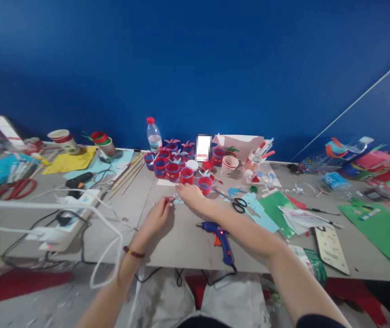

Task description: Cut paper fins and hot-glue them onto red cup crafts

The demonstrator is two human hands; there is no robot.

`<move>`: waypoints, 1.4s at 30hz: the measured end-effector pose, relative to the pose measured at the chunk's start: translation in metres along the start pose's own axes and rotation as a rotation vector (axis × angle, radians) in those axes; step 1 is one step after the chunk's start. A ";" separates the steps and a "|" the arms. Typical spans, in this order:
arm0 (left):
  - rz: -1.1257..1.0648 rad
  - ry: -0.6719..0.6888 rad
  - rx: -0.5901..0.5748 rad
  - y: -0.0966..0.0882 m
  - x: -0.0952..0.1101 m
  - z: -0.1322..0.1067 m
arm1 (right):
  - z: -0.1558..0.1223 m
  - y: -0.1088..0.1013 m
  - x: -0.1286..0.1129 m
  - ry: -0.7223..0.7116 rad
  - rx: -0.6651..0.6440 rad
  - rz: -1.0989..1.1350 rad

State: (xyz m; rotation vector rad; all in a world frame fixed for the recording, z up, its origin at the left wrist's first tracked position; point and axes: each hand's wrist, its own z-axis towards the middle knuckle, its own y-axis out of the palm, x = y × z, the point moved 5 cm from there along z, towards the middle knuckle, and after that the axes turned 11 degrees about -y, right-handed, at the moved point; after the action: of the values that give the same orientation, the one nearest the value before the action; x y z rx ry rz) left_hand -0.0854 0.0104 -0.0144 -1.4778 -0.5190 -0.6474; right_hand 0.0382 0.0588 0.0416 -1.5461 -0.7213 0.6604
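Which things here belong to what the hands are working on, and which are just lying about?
Likely in use: left hand, right hand, light-blue paper cutout between them, red-and-blue cups just beyond, blue glue gun.
Lying about: water bottle, black scissors, green paper, power strip, red scissors.

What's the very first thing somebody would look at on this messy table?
Probably the huddle of red-and-blue decorated cups at the back middle of the table, bright against the deep blue wall. Next, the left hand and right hand meeting over a small light-blue paper shape just in front of the cups. A blue glue gun lies beside the right forearm, near the table's front edge.
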 end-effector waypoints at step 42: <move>0.200 0.278 0.069 -0.004 0.015 0.000 | -0.048 0.028 -0.002 0.043 0.064 0.201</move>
State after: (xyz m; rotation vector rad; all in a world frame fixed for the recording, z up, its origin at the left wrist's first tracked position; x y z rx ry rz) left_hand -0.0767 0.0091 -0.0012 -1.3287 -0.1743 -0.6561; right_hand 0.0761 0.0250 0.0179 -1.5813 -0.5119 0.7891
